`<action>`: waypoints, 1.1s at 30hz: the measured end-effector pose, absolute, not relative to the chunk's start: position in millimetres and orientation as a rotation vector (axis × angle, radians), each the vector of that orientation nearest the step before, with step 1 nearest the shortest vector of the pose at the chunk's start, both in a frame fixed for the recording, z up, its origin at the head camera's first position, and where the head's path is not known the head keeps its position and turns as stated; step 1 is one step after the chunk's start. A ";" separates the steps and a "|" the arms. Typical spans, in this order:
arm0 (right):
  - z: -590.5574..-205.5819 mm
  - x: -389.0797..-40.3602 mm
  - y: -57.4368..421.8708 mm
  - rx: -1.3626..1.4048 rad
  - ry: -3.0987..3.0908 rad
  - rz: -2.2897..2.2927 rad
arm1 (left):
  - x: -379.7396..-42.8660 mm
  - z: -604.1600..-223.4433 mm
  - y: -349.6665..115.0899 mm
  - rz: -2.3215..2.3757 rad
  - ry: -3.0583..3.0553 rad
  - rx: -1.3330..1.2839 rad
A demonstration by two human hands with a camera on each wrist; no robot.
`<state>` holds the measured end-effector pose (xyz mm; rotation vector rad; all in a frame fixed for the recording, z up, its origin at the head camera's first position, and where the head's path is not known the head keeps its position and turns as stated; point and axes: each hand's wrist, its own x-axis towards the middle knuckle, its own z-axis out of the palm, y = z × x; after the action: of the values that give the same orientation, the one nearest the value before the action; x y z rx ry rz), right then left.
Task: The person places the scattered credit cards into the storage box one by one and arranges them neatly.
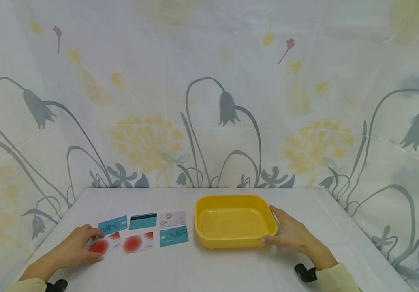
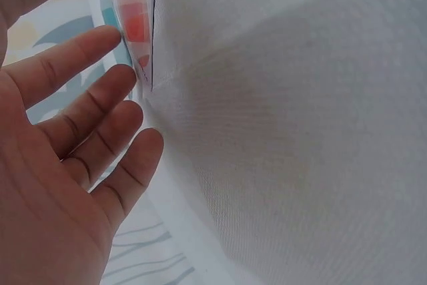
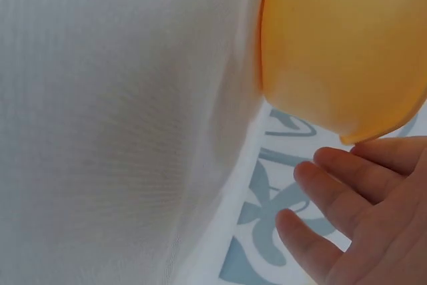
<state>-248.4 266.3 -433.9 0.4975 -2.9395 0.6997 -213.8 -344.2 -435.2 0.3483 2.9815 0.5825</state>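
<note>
Several plastic cards lie in two rows on the white table. At the left end of the front row, my left hand (image 1: 80, 246) has its thumb and fingers spread at the edges of a white card with a red circle (image 1: 99, 246). In the left wrist view its fingers (image 2: 100, 101) look relaxed, close to the cards. A blue card (image 1: 112, 225) lies just behind. My right hand (image 1: 293, 231) touches the right end of a yellow plastic tray (image 1: 236, 243), thumb near the front corner. From the right wrist, its fingers (image 3: 340, 198) extend loosely beside the tray.
Further right lie another red-circle card (image 1: 138, 243), a blue card with a black stripe (image 1: 143, 221), a pale floral card (image 1: 173, 219) and a blue VIP card (image 1: 174, 236), close to the tray's left side. A flower-patterned cloth (image 1: 209, 61) hangs behind the table (image 1: 180, 271).
</note>
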 end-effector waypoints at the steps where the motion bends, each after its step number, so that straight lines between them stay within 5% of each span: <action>1: -434.0 -248.3 266.3 0.498 -2.941 0.702 | -214.1 -435.6 -344.1 0.591 2.975 0.336; 33: -437.9 -249.3 264.6 0.476 -2.951 0.738 | -218.8 -435.2 -338.1 0.759 2.913 0.279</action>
<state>-249.3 264.6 -437.9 0.4765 -2.9505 0.7377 -218.8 -338.1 -435.2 0.2786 2.9133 0.7586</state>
